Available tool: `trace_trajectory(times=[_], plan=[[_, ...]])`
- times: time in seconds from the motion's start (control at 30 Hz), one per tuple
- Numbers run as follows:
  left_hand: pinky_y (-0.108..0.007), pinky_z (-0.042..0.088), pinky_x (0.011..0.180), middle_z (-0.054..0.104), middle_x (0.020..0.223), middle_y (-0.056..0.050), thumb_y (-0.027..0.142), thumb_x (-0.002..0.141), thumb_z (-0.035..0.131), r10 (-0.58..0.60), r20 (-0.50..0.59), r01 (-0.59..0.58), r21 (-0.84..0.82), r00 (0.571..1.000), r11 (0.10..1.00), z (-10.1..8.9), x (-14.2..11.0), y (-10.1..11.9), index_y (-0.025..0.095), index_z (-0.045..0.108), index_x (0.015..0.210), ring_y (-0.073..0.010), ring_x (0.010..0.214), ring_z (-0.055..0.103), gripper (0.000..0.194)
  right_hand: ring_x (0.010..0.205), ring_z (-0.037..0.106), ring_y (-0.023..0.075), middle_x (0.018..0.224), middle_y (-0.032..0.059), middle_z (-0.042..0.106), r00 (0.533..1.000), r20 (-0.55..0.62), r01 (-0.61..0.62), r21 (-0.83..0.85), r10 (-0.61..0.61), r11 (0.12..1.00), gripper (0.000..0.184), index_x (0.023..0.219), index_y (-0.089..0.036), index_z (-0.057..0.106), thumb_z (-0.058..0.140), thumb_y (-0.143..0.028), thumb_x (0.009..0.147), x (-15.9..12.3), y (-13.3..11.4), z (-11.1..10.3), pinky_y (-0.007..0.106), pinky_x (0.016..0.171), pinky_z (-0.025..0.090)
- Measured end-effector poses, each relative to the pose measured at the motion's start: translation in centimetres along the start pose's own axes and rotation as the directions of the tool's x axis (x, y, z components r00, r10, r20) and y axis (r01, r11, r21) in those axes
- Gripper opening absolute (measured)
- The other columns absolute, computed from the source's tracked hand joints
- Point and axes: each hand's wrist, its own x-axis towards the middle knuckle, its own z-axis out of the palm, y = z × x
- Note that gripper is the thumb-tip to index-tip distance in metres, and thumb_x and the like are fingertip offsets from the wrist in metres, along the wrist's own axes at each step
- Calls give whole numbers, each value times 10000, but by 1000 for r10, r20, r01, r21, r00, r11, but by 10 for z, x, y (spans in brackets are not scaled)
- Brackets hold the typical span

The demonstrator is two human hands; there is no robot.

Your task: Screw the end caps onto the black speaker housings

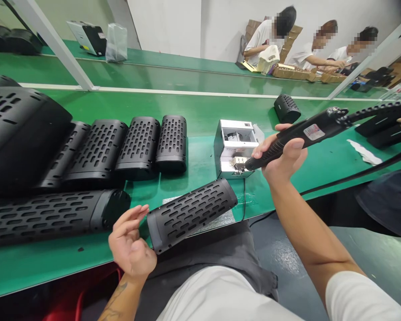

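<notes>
Found immediately right of my left hand (133,243): one housing (192,214), over a sheet (223,219) at the near edge of the bench (200,107). Left of that hand: a long housing (47,214); behind this, a row of housings (138,142). Just left of my right hand (282,154), on the bench: a dispenser (237,149). Beyond the right hand: a small housing (287,108). Well to its right: a crumpled tissue (364,151).
</notes>
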Motion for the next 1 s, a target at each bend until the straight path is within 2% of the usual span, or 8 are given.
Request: trace_trajectory(times=[0.07, 0.17, 0.3, 0.5, 0.67, 0.77, 1.0], plan=[[-624, 742, 1019, 779, 1379, -132, 406, 1128, 691, 2, -52, -3, -20, 999, 1000, 4, 3, 6, 256, 636, 1113, -364, 1186, 884, 161, 405, 610, 211, 638, -59, 659, 1000, -11, 5, 21, -5, 1000, 609, 1131, -326, 814, 847, -921, 1006, 0, 0, -1, 400, 395, 510], [-581, 715, 1007, 785, 1332, -110, 302, 1122, 700, -10, -71, 11, 4, 997, 1000, 6, 4, 16, 244, 633, 1017, -327, 1155, 879, 137, 398, 606, 212, 630, -59, 659, 1000, -16, 8, 29, -8, 1000, 595, 1119, -328, 820, 866, -909, 995, 1, 1, -1, 397, 379, 505], [-597, 730, 1009, 783, 1345, -116, 302, 1150, 672, -15, -38, 18, 75, 999, 997, 2, 1, 19, 240, 636, 966, -322, 1155, 879, 198, 405, 615, 214, 639, -65, 647, 1000, -9, 19, 6, -19, 1000, 598, 1135, -337, 801, 831, -923, 1022, 1, 0, -1, 403, 396, 525], [-569, 723, 1003, 798, 1334, -96, 229, 1097, 719, 2, -9, -1, 102, 1000, 995, -1, 2, 18, 239, 625, 960, -306, 1129, 882, 167, 419, 611, 213, 642, -51, 668, 1000, -27, 15, -6, -15, 1000, 609, 1125, -327, 809, 834, -924, 1010, 0, -2, 2, 403, 400, 524], [-541, 747, 903, 823, 1264, -112, 328, 1150, 679, 48, -45, -39, 173, 998, 984, 3, 6, 22, 239, 646, 971, -292, 1042, 872, 202, 411, 599, 209, 634, -55, 670, 999, -31, 7, -3, -7, 1000, 603, 1117, -329, 808, 852, -918, 993, 0, -2, 0, 397, 394, 521], [-540, 757, 902, 830, 1233, -123, 375, 1178, 655, 64, -42, -52, 228, 997, 972, 3, 6, 21, 235, 674, 955, -288, 1038, 871, 264, 408, 603, 207, 637, -55, 673, 1000, -25, 13, 5, -13, 1000, 593, 1124, -327, 808, 853, -906, 1004, 0, 0, -1, 391, 391, 512], [-509, 742, 946, 822, 1311, -91, 248, 1089, 797, 12, -23, -8, 139, 1000, 990, 1, 3, 17, 240, 632, 991, -268, 1082, 884, 192, 412, 597, 198, 647, -67, 669, 1000, -22, 15, -21, -15, 1000, 600, 1145, -334, 778, 837, -916, 1010, -2, 2, -1, 385, 400, 507]])
